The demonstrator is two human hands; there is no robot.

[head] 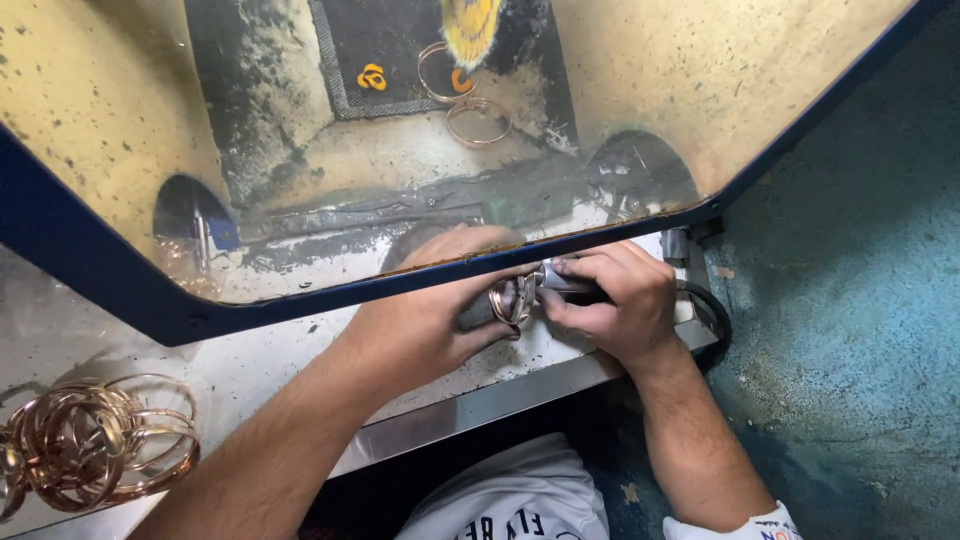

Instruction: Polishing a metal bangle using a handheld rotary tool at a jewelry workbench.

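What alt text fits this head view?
Two hands meet at a workbench edge: the left hand holds metal rings, the right hand a dark tool. A dusty shield stands behind; copper bangles lie left.

The left hand (pixel 430 320) and the right hand (pixel 615 300) meet at the edge of a dirty bench (pixel 270 365). The left hand holds a small stack of shiny rings (pixel 512 298) in its fingers. The right hand grips a dark tool (pixel 570 287) and its tip touches the rings. Above the hands is a box with a see-through cover (pixel 130 110) and a blue rim (pixel 100 285). Inside the box, two more rings (pixel 478 120) lie near a yellow wheel (pixel 470 28). A pile of copper-coloured rings (pixel 90 445) sits on the bench, far to the left.
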